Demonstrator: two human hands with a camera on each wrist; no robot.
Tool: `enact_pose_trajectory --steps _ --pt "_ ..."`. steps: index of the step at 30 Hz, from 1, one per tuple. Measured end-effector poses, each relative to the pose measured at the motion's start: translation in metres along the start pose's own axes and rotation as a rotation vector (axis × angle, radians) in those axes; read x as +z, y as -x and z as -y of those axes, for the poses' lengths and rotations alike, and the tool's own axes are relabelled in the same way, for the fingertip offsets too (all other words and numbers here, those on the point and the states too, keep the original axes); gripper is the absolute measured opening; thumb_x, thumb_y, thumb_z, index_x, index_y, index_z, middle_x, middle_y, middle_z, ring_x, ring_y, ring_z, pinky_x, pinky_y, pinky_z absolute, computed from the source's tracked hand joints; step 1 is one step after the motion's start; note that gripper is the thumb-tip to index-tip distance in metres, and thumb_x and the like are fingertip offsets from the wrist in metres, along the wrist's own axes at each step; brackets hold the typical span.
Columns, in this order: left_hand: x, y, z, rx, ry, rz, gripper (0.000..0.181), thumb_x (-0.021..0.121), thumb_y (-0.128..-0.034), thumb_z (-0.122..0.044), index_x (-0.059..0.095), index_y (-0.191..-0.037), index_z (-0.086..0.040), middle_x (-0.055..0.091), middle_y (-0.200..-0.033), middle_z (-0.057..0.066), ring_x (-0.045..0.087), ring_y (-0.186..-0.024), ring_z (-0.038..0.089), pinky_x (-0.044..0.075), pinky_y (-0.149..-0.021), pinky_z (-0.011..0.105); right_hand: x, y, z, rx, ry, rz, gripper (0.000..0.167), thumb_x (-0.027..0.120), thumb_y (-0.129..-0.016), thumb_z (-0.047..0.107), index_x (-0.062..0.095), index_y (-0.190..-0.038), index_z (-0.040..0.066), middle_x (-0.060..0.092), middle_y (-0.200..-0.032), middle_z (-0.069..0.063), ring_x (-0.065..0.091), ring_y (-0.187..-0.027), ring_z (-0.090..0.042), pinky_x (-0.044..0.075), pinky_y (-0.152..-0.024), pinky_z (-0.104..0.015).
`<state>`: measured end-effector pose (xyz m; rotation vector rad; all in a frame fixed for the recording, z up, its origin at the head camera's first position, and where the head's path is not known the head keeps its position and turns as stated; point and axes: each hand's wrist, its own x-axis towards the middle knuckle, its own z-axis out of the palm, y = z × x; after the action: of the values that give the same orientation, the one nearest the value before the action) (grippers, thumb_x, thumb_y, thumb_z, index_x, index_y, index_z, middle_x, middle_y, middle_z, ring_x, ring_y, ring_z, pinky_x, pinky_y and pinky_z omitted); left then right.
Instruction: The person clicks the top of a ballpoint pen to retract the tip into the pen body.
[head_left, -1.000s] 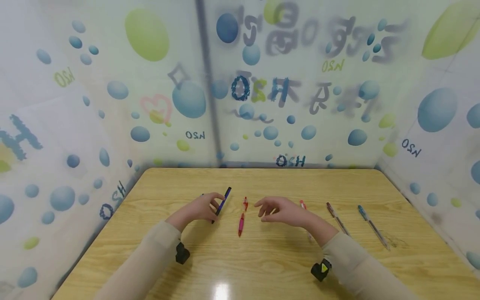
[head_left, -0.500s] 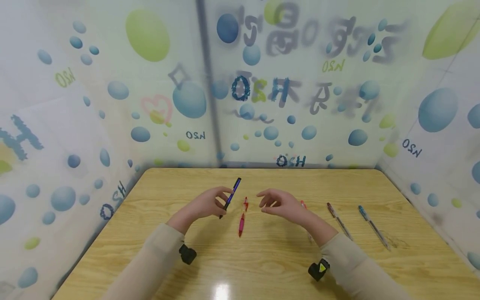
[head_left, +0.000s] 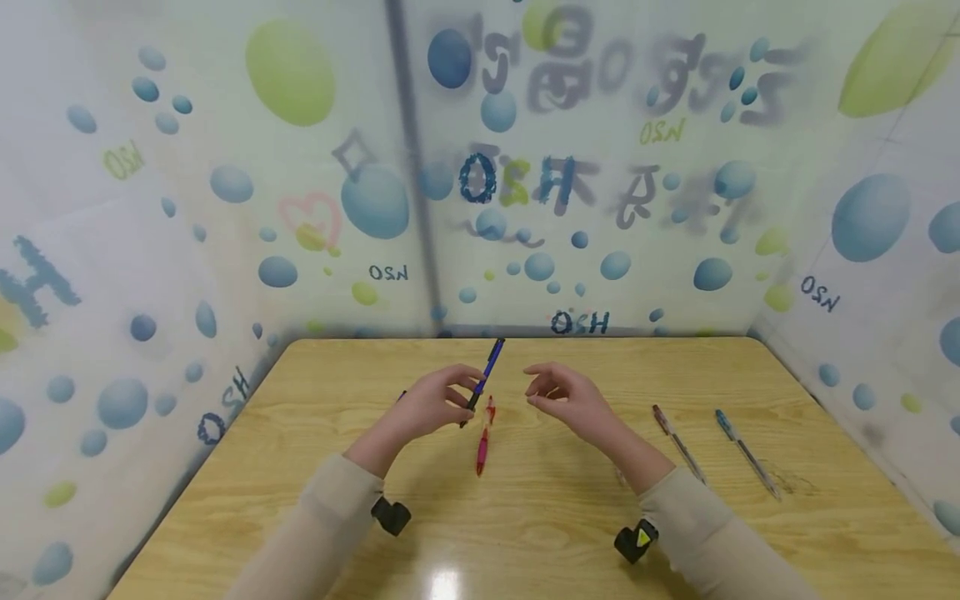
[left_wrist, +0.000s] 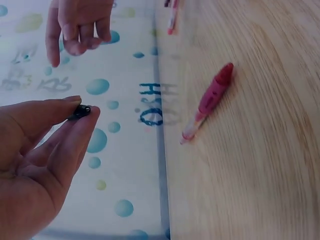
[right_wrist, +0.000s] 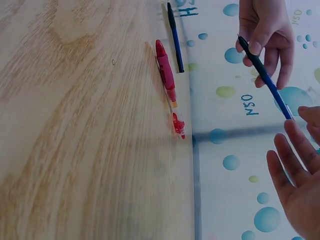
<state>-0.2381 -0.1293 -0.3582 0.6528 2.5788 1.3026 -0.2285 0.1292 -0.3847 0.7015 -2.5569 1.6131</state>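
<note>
1. Spanning the surface's near edge, two beige cloth sleeves (head_left: 318,512) slant inward, black wrist cameras (head_left: 627,547) under the cuffs.
2. On the pale, wood-grained surface (head_left: 540,542), a pink-and-red pen (head_left: 482,454) with a swollen barrel lies about midway between the side edges; slim, clear-barrelled teal-capped (head_left: 746,454) and brown-capped (head_left: 677,440) pens lie toward the right edge.
3. The left hand (head_left: 432,404) pinches a slender blue-and-black pen (head_left: 490,365) between thumb and fingertips, tilted above the surface toward the far edge.
4. The right hand (head_left: 577,404), fingers loosely curved, is relaxed and free, near that pen.
5. Past the far edge hangs a pale sheet (head_left: 600,292) printed with rounded dots.
</note>
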Motion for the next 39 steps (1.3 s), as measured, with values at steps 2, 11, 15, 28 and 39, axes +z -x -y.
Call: enact_pose_trajectory --steps 2,11,15,28,39 --pt "0.003 0.000 -0.005 0.019 -0.007 -0.026 0.050 0.073 -0.0849 0.003 0.059 -0.130 -0.013 0.063 -0.118 0.008 0.066 -0.096 0.022 0.057 -0.073 0.035 0.000 0.000 0.001 -0.009 -0.008 -0.037 0.038 0.062 -0.095 0.005 0.056 -0.133 0.004 0.066 -0.101 -0.010 0.062 -0.095 -0.026 0.051 -0.086 -0.045" --pt "0.019 -0.001 -0.020 0.116 0.043 -0.112 0.042 0.074 -0.0861 -0.004 0.062 -0.125 -0.014 0.066 -0.115 0.006 0.067 -0.095 0.019 0.057 -0.078 0.036 -0.008 0.000 0.011 -0.075 -0.074 -0.207 0.036 0.066 -0.094 0.013 0.059 -0.129 0.010 0.068 -0.102 -0.007 0.064 -0.096 -0.021 0.051 -0.089 -0.043" --pt "0.028 -0.001 -0.024 0.133 0.107 -0.134 0.040 0.074 -0.0860 -0.003 0.063 -0.123 -0.013 0.067 -0.112 0.006 0.067 -0.093 0.019 0.057 -0.077 0.035 -0.010 -0.002 0.017 -0.081 -0.091 -0.247 0.036 0.067 -0.095 0.016 0.059 -0.129 0.009 0.069 -0.103 -0.007 0.064 -0.097 -0.022 0.050 -0.090 -0.045" --pt "0.047 -0.005 -0.035 0.116 0.266 -0.137 0.036 0.074 -0.0857 -0.003 0.064 -0.119 -0.011 0.071 -0.103 0.005 0.068 -0.090 0.018 0.057 -0.076 0.035 -0.014 0.003 0.030 -0.054 -0.183 -0.333 0.043 0.067 -0.094 0.015 0.054 -0.135 0.013 0.070 -0.103 -0.013 0.065 -0.099 -0.020 0.051 -0.088 -0.034" --pt "0.061 -0.009 -0.040 0.071 0.440 -0.097 0.040 0.074 -0.0839 0.004 0.063 -0.121 -0.006 0.071 -0.101 0.013 0.069 -0.084 0.022 0.058 -0.072 0.035 -0.014 0.005 0.035 -0.084 -0.215 -0.385 0.039 0.067 -0.093 0.011 0.056 -0.130 0.009 0.071 -0.098 -0.015 0.067 -0.092 -0.019 0.052 -0.084 -0.026"
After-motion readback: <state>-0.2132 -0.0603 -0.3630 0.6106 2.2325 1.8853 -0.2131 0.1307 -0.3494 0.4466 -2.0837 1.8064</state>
